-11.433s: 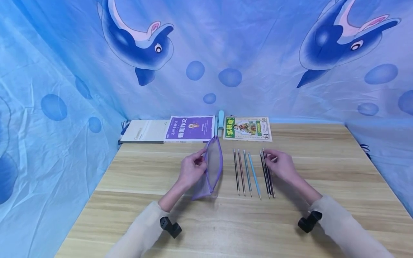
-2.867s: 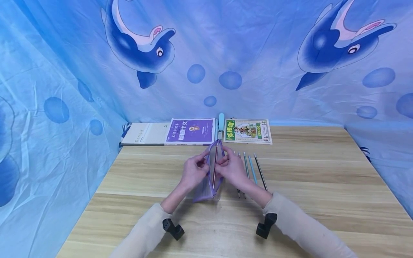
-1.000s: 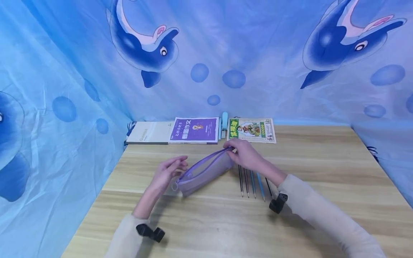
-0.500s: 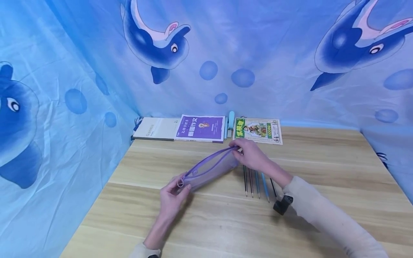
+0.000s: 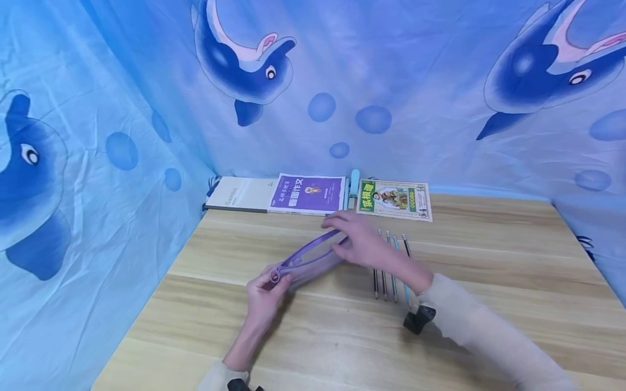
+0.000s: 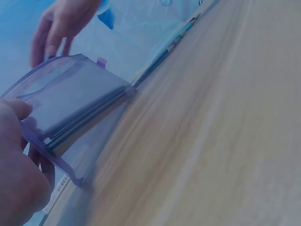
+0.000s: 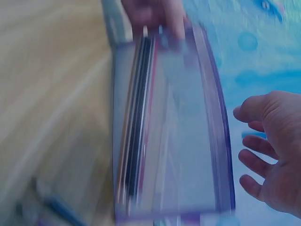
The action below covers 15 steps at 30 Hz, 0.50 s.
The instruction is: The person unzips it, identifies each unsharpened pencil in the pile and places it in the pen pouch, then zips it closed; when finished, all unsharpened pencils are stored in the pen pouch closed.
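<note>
A see-through purple zip pencil pouch slants over the table with its zip gaping. My left hand grips its near-left end, where the zip pull ring hangs; in the left wrist view the thumb lies over the film. Inside, several pencils lie together along the bottom side. My right hand hovers at the far end of the mouth; in the right wrist view its fingers are spread, apart from the pouch. Several loose pencils, dark and blue, lie in a row right of the pouch, partly behind the right forearm.
Along the back edge lie a pale book, a purple book and a green-and-cream booklet. A light blue stapler-like object stands between the last two. Blue dolphin-print cloth hangs behind and at the left.
Several pencils on the right have left the table; one went into the pouch. The pouch turned slantwise. My left hand took its zip-pull end, and my right hand let go of the far end.
</note>
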Available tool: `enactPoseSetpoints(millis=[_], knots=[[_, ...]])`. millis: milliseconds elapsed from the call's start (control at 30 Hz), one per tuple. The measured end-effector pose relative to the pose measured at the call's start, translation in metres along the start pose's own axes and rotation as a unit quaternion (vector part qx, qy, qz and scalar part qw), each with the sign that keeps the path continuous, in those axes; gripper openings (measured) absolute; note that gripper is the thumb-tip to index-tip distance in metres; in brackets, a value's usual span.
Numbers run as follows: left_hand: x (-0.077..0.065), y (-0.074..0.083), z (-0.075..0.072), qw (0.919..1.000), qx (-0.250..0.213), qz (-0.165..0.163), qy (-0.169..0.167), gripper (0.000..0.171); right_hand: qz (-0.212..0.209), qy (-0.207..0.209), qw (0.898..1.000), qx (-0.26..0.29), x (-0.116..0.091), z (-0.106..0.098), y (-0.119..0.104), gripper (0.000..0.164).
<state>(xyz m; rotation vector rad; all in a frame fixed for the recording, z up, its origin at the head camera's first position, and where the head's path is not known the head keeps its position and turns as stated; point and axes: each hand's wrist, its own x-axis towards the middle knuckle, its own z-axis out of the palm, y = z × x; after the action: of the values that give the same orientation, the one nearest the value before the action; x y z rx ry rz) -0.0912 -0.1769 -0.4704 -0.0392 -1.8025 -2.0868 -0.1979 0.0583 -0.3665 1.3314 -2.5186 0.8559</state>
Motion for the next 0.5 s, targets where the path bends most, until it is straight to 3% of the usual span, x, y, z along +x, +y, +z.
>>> enactPoseSetpoints(millis=[200,367,500], knots=[[0.003,-0.002,-0.002,0.9996,-0.005,0.023,-0.015,0.028,-0.074,-0.074,0.994,0.012,0.024,0.023,-0.044,0.047],[0.002,-0.006,-0.005,0.9985,-0.004,0.052,-0.017,0.027,-0.118,-0.142,0.982,-0.049,0.043,0.037,-0.070,0.047],[0.002,-0.006,-0.007,0.9986,-0.001,0.053,-0.010,0.033,-0.127,-0.171,0.973,-0.089,0.054,0.044,-0.079,0.047]])
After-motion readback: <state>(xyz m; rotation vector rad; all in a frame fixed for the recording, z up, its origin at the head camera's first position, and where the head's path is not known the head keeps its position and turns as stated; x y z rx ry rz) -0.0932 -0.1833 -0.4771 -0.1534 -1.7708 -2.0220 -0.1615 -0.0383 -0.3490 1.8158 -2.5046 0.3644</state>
